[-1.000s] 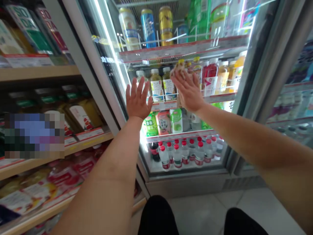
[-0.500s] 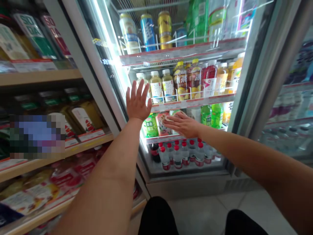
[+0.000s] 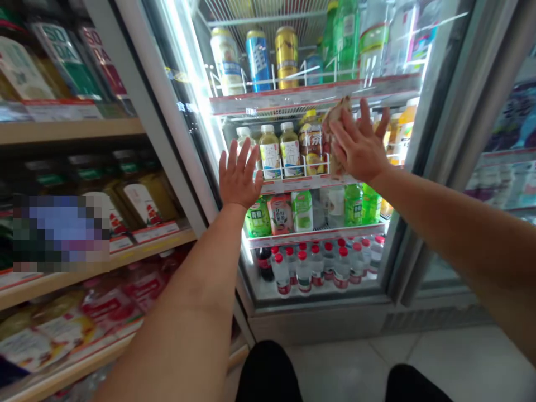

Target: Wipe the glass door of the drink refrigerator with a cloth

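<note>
My left hand (image 3: 239, 177) lies flat with fingers spread against the glass door (image 3: 310, 99) of a lit drinks fridge, near its left side. My right hand (image 3: 359, 146) presses a crumpled brownish cloth (image 3: 335, 120) to the same glass, in front of the middle shelf. The cloth sits under the palm and fingers, partly hidden by them. Behind the glass stand bottled tea (image 3: 270, 152), a brown-labelled bottle with a yellow cap (image 3: 311, 139) and, lower, a green carton (image 3: 302, 211). Bottles behind my right hand are partly covered.
Wooden shelves (image 3: 71, 133) with bottles and packets run along the left. Beer cans (image 3: 258, 60) fill the fridge's upper shelf, and red-capped water bottles (image 3: 304, 272) stand at its bottom. A metal door frame (image 3: 450, 145) and another fridge are at right; tiled floor (image 3: 343, 363) lies below.
My right hand has moved up and to the right with the cloth, from the lower shelf's height to the middle shelf. My left hand has stayed nearly in place on the glass.
</note>
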Tool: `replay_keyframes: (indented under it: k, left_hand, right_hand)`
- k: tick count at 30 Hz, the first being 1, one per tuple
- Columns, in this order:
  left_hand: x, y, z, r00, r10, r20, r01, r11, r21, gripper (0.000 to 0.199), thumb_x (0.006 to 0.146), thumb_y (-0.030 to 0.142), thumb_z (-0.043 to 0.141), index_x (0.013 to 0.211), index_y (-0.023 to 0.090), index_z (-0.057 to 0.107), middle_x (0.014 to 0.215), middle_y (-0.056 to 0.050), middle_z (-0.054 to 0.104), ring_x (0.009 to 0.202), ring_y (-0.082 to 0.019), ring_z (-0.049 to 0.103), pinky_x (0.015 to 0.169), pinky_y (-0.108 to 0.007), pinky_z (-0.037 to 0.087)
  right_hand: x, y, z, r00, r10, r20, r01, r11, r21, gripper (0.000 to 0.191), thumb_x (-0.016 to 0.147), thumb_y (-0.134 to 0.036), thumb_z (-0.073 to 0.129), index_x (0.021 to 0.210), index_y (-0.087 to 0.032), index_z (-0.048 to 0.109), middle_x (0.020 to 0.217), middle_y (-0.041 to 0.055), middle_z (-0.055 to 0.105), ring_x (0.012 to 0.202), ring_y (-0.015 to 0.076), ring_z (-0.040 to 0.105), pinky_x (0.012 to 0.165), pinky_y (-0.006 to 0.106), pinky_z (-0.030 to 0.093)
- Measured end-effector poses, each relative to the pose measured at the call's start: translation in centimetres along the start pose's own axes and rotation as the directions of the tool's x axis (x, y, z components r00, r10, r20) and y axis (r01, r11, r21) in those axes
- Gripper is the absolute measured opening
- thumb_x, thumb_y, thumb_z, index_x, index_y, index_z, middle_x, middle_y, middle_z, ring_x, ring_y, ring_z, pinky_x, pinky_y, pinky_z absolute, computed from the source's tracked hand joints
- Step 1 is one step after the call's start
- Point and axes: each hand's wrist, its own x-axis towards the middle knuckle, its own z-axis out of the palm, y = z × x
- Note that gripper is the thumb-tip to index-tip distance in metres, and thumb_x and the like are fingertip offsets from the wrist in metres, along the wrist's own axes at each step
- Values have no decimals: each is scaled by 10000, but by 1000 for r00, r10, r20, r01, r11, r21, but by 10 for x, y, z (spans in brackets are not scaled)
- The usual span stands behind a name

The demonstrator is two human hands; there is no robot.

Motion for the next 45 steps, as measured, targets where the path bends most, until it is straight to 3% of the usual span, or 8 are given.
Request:
replay_keyframes:
  k: [8,13,20,25,28,32,37,45]
  left_hand:
    - [-1,-3,3,999,31,-13,-31,999,28,660,993,316,472,1630,321,301,1697,5,288,1606,-249,76,1327,-525,25]
    - [0,-2,2,1000,16,-14,-16,1000,-2,653,997,362,499,1624,332,320,1693,17,299,1604,-266,109,1329,-537,29]
    - [0,-1,1,999,20,-28,-20,1000,-21,663,990,355,507,1626,320,324,1692,8,303,1601,-284,120,1326,-548,22]
    - [-1,-4,3,999,42,-29,-42,999,22,666,995,325,480,1635,328,295,1699,16,280,1604,-262,89,1326,-543,34]
    - [-1,-5,4,999,44,-12,-44,998,35,673,996,323,470,1640,325,278,1704,17,264,1605,-251,64,1326,-539,26]
    - [-1,-3,3,999,29,-14,-29,1000,8,669,990,337,493,1632,320,306,1698,11,283,1605,-260,81,1327,-533,13]
    - [0,1,-1,1000,-11,-7,11,998,-60,657,990,371,524,1619,331,340,1692,19,305,1604,-270,105,1329,-522,-7]
    - [0,0,-1,1000,-14,15,15,999,-44,648,992,387,505,1616,318,344,1694,9,302,1607,-260,89,1328,-506,-23]
  right_hand:
    - [27,-34,26,977,209,-29,-210,978,-7,568,1088,-300,245,1622,-121,317,1694,138,296,1605,275,156,1294,592,192]
    - [-17,-62,54,985,-162,57,153,979,131,652,1072,-231,330,1679,-273,96,1694,49,320,1592,235,198,1307,530,208]
    - [-78,-81,64,876,-466,120,439,877,196,890,964,-58,464,1664,-225,-59,1685,59,300,1592,194,179,1301,452,240]
    - [-69,-59,56,770,-628,116,590,769,247,850,976,-71,471,1668,-235,7,1667,22,355,1577,147,232,1305,402,236]
    - [-38,-40,43,846,-522,113,498,847,186,779,1015,-116,447,1671,-286,63,1675,4,349,1573,164,255,1311,447,220]
    - [21,-14,19,996,-85,-15,86,994,69,555,1085,-250,326,1635,-190,287,1682,74,340,1585,248,241,1289,578,216]
    - [70,-5,11,918,341,-204,-337,940,56,546,1095,-308,214,1596,-129,335,1685,100,329,1591,216,214,1289,525,238]
    - [15,-70,46,999,52,8,-53,996,70,605,1041,-274,341,1642,-229,287,1713,62,275,1608,259,145,1304,560,184]
